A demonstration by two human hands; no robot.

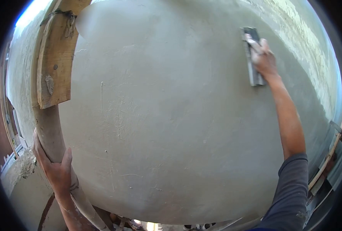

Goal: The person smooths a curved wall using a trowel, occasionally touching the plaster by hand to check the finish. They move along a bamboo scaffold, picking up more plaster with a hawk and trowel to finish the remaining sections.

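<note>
My right hand (264, 59) is closed around the handle of a plastering trowel (256, 79), whose long flat blade lies against the grey plastered wall (167, 115) in its upper right area. Fresh-looking plaster there is darker and smooth. At the lower left, my left hand (57, 169) is wrapped around a pale upright pole (51, 131), thumb on the right side and fingers on the left. Some of those fingertips are hidden behind the pole. Above this hand, a wooden board (57, 65) stands along the wall's left edge.
Rough, lighter plaster (307, 50) runs along the upper right. A broken, crusty ledge (23, 169) juts out left of my left hand. Timber pieces (325, 161) lean at the lower right. Dark strapping (59, 13) is tied around the board's top.
</note>
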